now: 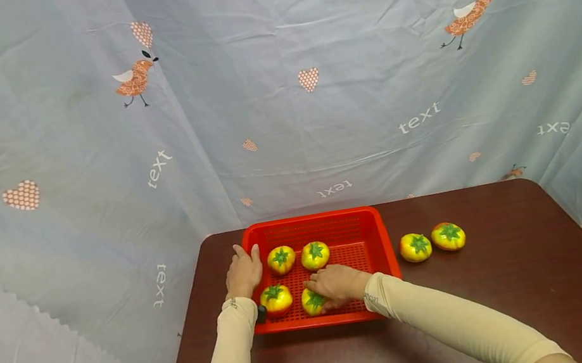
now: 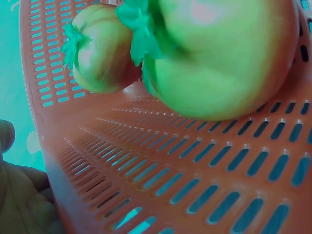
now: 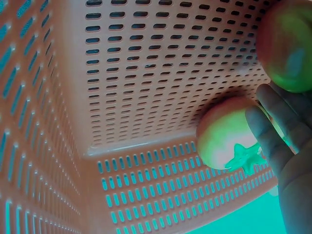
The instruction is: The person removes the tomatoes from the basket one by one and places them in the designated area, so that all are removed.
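A shallow red plastic basket (image 1: pixel 390 255) stands on the table with several yellow-and-red tomatoes inside, each with a green star-shaped calyx. My right hand (image 1: pixel 339 282) reaches into its front half and grips the front right tomato (image 1: pixel 311 302), partly covering it. In the right wrist view, two fingers (image 3: pixel 270 136) lie near another tomato (image 3: pixel 226 134). My left hand (image 1: pixel 244 273) rests at the basket's left rim with fingers spread; the left wrist view shows it outside the wall. The front left tomato (image 1: pixel 276 300) and the back tomatoes (image 1: pixel 282 261) (image 1: pixel 315 256) sit apart from it.
Two more tomatoes (image 1: pixel 415 248) (image 1: pixel 448 236) lie on the dark brown table (image 1: pixel 514 272), right of the basket. A grey-blue curtain (image 1: pixel 278 106) printed with birds and hearts hangs behind the table and along both sides.
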